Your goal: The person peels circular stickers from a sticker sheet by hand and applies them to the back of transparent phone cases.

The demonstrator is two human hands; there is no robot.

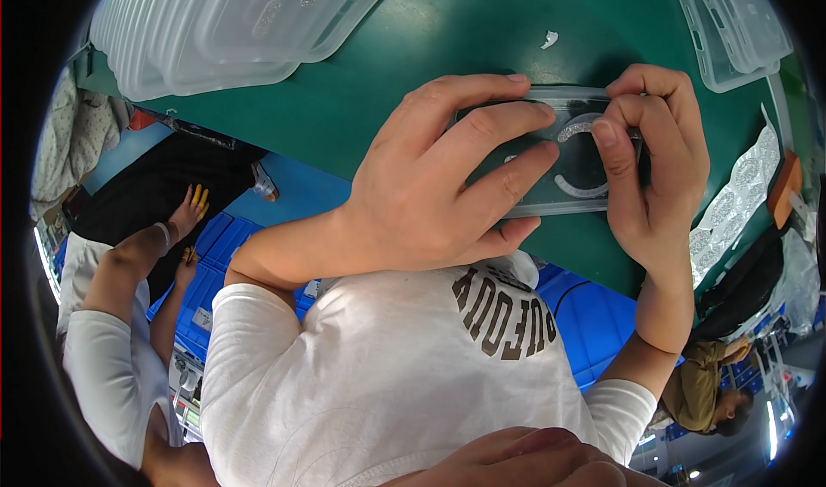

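A shallow clear plastic tray point(565, 205) lies on the green tabletop in front of me. Over its left part my left hand point(447, 164) is spread, fingers apart and resting across it. My right hand point(658, 160) is at the tray's right end, thumb and forefinger pinched together. Between them runs a silvery, glittery C-shaped ring point(575, 127), its curve open toward the left. Its lower arm point(581, 188) shows below the dark middle of the tray. My right fingers cover the ring's right side, so I cannot tell whether it is stuck down there.
Nested clear trays point(198, 35) stand at the upper left, more clear trays point(736, 35) at the upper right. A sheet of glittery rings point(736, 199) lies on the right, near an orange-brown object point(785, 190). A white scrap point(549, 39) lies beyond the tray. A co-worker point(112, 332) sits on the left.
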